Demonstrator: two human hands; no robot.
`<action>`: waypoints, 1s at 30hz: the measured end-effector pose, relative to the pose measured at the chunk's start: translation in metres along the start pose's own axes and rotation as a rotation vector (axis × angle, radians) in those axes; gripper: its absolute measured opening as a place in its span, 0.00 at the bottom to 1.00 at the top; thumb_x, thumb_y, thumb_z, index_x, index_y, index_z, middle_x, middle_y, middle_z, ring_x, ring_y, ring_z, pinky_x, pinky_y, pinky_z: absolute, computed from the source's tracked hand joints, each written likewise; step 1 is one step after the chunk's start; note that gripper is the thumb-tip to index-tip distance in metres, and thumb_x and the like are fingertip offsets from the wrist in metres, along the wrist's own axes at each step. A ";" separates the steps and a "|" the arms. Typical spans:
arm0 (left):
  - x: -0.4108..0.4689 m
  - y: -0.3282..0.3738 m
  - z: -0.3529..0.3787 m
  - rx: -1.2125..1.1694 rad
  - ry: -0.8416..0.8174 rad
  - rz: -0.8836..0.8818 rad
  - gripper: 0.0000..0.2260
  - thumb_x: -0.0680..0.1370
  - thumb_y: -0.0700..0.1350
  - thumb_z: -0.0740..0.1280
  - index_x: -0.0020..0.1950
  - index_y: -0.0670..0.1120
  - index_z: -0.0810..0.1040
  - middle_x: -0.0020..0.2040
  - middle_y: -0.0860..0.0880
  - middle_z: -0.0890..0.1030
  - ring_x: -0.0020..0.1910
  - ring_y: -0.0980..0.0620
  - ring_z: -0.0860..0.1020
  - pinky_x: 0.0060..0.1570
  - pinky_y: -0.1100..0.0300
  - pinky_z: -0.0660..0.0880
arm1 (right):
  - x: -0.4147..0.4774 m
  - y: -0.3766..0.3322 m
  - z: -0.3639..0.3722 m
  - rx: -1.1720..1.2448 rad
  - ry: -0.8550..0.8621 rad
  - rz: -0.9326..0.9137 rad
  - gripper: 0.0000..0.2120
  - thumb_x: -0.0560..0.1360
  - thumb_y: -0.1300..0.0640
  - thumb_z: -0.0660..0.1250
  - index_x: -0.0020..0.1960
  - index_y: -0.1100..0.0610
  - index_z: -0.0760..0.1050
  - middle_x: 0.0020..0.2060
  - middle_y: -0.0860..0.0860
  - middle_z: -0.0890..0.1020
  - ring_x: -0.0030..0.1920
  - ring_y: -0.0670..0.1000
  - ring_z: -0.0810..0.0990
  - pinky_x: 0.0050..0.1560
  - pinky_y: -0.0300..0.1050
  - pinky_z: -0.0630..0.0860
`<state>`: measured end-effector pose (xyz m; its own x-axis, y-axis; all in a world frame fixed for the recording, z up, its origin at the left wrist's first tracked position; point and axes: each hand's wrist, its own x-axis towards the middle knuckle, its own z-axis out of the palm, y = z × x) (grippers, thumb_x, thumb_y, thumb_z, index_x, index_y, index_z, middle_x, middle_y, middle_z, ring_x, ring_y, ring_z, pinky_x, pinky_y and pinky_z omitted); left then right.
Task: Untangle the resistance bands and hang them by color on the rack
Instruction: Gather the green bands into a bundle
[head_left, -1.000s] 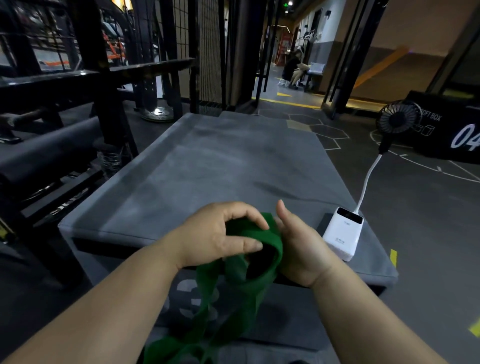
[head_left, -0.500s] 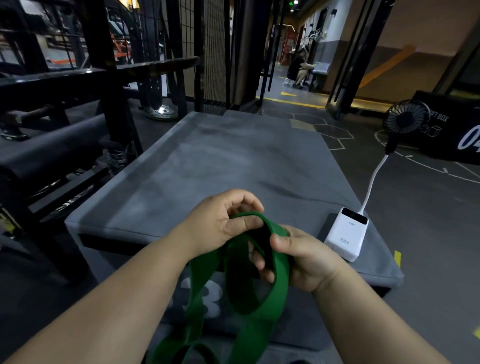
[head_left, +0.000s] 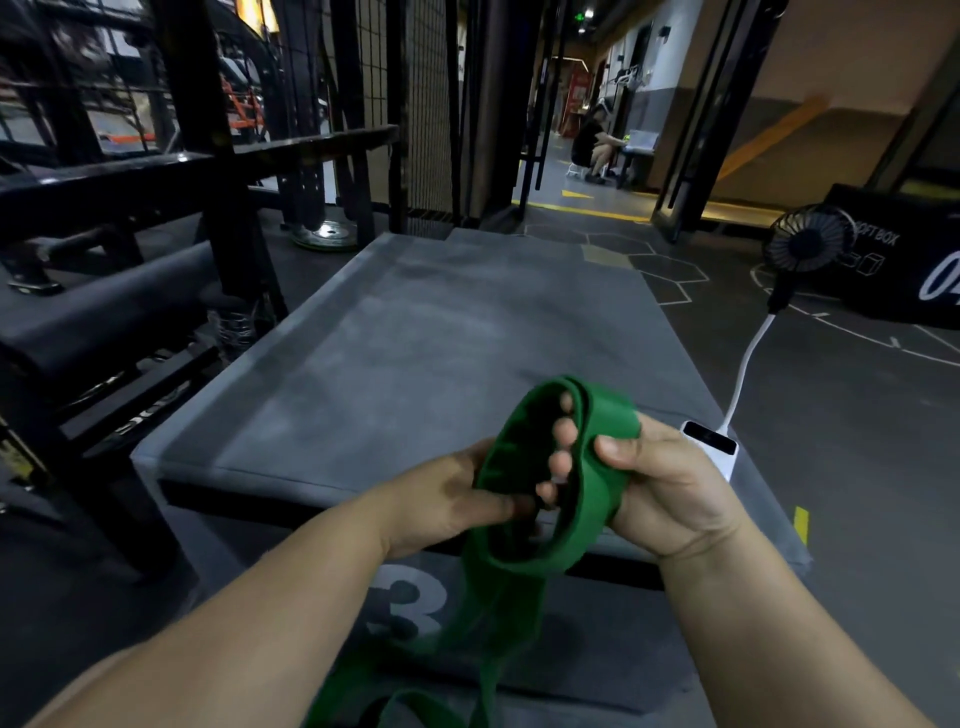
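Two hands hold one green resistance band (head_left: 597, 499) up over the near edge of a big grey soft box (head_left: 415, 364). The right hand (head_left: 670, 488) pokes its fingers (head_left: 563, 431) through the loop and its thumb pushes on the outside, so it pinches the band. The left hand (head_left: 447, 499) grips the loop's left side with curled fingers, but it looks blurry. The rest of the band hangs down between the arms. A white power bank (head_left: 714, 449) sits on the box's right corner. A black metal rack (head_left: 208, 166) stands at the left.
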<state>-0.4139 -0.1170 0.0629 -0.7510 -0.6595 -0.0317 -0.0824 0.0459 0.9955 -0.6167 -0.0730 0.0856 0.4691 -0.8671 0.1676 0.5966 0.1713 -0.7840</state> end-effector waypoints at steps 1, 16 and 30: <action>0.003 -0.002 0.000 -0.013 0.010 -0.018 0.18 0.75 0.43 0.69 0.65 0.50 0.74 0.59 0.50 0.82 0.60 0.52 0.79 0.63 0.56 0.73 | 0.001 -0.001 -0.001 0.039 -0.030 -0.011 0.17 0.73 0.69 0.67 0.62 0.63 0.76 0.50 0.58 0.81 0.48 0.56 0.82 0.54 0.59 0.77; 0.000 -0.013 -0.006 0.131 -0.105 -0.190 0.44 0.56 0.72 0.74 0.65 0.47 0.73 0.58 0.49 0.80 0.58 0.52 0.79 0.62 0.53 0.74 | 0.001 -0.025 -0.001 0.070 0.065 -0.238 0.24 0.73 0.67 0.67 0.68 0.59 0.67 0.48 0.53 0.72 0.48 0.52 0.74 0.66 0.57 0.70; 0.003 -0.020 0.008 0.703 0.232 -0.130 0.17 0.75 0.47 0.66 0.53 0.55 0.57 0.51 0.54 0.67 0.51 0.52 0.72 0.52 0.55 0.73 | -0.007 -0.032 -0.004 -0.162 0.367 -0.395 0.42 0.64 0.71 0.66 0.75 0.49 0.63 0.45 0.53 0.79 0.46 0.54 0.81 0.62 0.67 0.71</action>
<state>-0.4194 -0.1138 0.0426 -0.5558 -0.8299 -0.0478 -0.6180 0.3741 0.6914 -0.6413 -0.0737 0.1069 -0.0442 -0.9616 0.2710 0.5601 -0.2485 -0.7903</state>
